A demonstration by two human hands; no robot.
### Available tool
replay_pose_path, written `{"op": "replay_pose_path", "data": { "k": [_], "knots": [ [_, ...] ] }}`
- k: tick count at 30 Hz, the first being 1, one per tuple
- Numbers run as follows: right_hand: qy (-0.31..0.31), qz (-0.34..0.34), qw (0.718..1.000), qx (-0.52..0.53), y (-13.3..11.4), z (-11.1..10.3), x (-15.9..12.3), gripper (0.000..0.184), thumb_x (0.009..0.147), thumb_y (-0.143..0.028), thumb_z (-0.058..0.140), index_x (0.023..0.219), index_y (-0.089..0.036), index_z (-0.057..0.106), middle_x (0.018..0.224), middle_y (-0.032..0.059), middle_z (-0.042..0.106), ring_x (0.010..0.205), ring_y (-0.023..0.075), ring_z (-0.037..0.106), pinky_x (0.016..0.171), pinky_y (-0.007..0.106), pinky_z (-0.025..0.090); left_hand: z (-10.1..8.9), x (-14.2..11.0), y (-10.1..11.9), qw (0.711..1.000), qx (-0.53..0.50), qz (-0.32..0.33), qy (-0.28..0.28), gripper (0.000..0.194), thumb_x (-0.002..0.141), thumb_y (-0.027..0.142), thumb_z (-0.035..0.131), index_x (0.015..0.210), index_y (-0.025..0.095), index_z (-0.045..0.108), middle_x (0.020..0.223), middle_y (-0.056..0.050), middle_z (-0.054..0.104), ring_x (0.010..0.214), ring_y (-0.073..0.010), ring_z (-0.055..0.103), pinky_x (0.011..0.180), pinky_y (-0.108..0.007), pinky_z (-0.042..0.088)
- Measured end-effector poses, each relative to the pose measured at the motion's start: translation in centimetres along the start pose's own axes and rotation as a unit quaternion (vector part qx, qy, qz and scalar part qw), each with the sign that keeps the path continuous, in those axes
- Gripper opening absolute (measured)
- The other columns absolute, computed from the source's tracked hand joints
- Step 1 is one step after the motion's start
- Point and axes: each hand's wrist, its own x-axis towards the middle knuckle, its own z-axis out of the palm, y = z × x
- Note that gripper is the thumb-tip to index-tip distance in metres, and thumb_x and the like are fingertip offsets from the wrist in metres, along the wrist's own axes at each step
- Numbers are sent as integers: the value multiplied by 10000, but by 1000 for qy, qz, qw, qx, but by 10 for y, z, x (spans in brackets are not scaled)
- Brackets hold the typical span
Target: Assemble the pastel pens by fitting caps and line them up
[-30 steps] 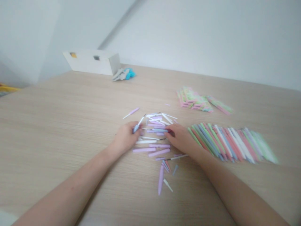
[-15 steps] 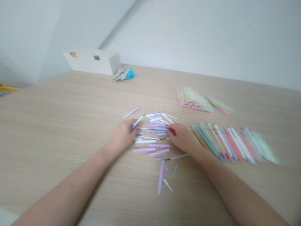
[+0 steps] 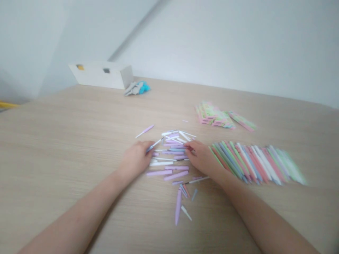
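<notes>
A loose pile of thin pastel sticks (image 3: 172,151) in lilac, white and pale blue lies in the middle of the wooden table (image 3: 66,141). My left hand (image 3: 135,157) rests at the pile's left side, its fingertips closed on a slim white-and-blue stick (image 3: 153,145). My right hand (image 3: 202,158) sits at the right side, with its fingertips against the pile near a small red tip (image 3: 189,149). Whether that hand grips anything is hidden by the fingers. A long lilac stick (image 3: 178,207) lies apart, nearer me.
A fanned row of pink, green, white and blue sticks (image 3: 256,164) lies right of my right hand. Behind it stand stacked pink-and-green packets (image 3: 213,115). At the far edge are a white box (image 3: 102,76) and a grey-and-turquoise cloth (image 3: 137,88), with a wall behind.
The whole scene sits a little lower in the view because my head has shifted. My left hand has drawn slightly left, still on the slim stick. My right hand stays at the pile.
</notes>
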Motion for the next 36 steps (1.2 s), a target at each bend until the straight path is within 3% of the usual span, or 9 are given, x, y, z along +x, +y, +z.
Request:
{"op": "replay_pose_path", "data": {
  "k": [7,15,22,36],
  "knots": [
    [10,-4,1000,11,-1,1,0,189,819,-118,515,959,-147,639,896,74,646,860,179,581,807,297,451,4,-1,2,994,12,107,-1,287,914,300,413,1093,231,627,1029,-55,670,1001,-238,565,856,-334,446],
    [18,-7,1000,15,0,1,-1,183,817,-119,516,948,-154,639,899,72,644,857,176,584,807,298,454,9,-1,3,985,28,169,4,322,920,307,432,1166,216,619,1115,-72,633,1011,-239,533,907,-367,435],
    [24,-3,999,22,1,-2,0,197,810,-106,508,945,-166,638,902,69,658,856,178,593,812,304,456,10,-1,4,984,21,174,-1,337,919,331,442,1188,214,609,1122,-80,626,1024,-241,530,921,-376,427],
    [78,72,994,18,20,-8,7,272,795,-88,450,916,-184,673,907,64,701,851,186,622,788,320,465,12,0,0,986,-35,164,25,330,934,341,400,1141,211,621,1112,-75,621,1037,-228,538,930,-368,428]
  ]
}}
